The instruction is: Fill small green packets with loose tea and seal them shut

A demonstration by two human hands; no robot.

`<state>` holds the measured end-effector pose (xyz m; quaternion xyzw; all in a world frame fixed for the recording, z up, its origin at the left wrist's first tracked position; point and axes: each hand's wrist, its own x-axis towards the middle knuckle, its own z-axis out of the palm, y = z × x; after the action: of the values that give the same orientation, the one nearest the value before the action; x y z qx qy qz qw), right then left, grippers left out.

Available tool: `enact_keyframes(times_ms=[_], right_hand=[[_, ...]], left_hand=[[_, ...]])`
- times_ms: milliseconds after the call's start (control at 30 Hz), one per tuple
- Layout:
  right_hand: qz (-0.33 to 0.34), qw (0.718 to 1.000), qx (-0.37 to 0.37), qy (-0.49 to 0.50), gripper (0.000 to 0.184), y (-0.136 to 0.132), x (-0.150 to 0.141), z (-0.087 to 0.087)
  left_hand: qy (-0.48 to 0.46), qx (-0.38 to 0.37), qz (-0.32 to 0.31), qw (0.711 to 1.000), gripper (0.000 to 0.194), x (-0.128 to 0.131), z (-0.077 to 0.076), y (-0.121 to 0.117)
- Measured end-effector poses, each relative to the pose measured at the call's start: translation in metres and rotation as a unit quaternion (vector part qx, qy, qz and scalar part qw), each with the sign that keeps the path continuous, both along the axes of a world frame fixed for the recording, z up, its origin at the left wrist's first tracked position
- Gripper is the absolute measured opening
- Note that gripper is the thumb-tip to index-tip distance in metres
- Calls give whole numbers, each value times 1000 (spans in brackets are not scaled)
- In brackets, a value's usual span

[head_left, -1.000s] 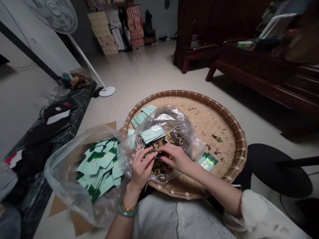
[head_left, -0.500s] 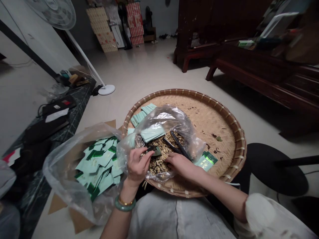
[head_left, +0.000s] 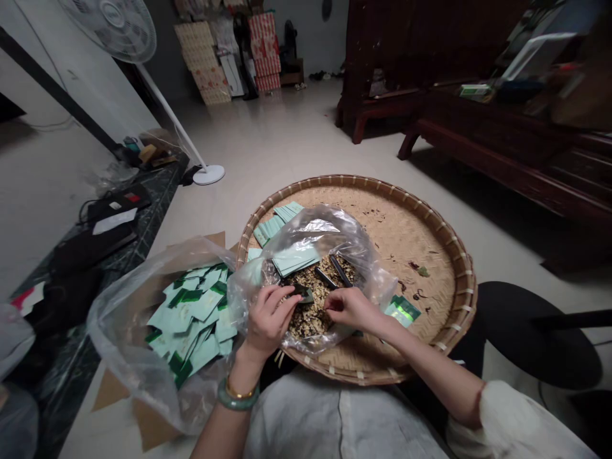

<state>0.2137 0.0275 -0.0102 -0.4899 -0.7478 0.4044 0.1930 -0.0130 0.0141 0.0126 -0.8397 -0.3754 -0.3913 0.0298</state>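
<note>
Over a heap of dried tea-like bits [head_left: 306, 322] inside a clear plastic bag [head_left: 310, 226]: the left hand [head_left: 270, 319], fingers curled, pinching a small dark green sachet [head_left: 302, 293]. Its long axis roughly level across the view, its free end toward the right hand [head_left: 347, 309]. Left hand nearer, right hand just beside it, fingers loosely bent, whether on anything impossible to tell. Just beyond, two dark sticks [head_left: 339, 271] lying in the heap, and a stack of pale green sachets [head_left: 295, 260] inside the bag. Under it all, a round bamboo tray [head_left: 363, 180], with a green foil-marked sachet [head_left: 402, 311] on it. Off to the left, a second clear bag [head_left: 124, 344], full of loose pale green sachets [head_left: 189, 312].
</note>
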Motion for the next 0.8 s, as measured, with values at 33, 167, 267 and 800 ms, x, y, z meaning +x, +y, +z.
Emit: enact_keyframes(times_ms=[33,167,267,800], right_hand=[[-15,1000,-7,25,9,1,2,4],[-25,999,0,34,8,3,3,10],[27,999,14,-34,11,2,-5,3],[-22,998,-4,-60,14,6,-6,-6]], left_hand=[[-3,-9,-5,1000,23,0,1,1],[-1,-26,-16,1000,19,1,5,3],[6,-44,-27,999,19,1,6,4],[-7,-74,-61,995,21,-1,7,3]])
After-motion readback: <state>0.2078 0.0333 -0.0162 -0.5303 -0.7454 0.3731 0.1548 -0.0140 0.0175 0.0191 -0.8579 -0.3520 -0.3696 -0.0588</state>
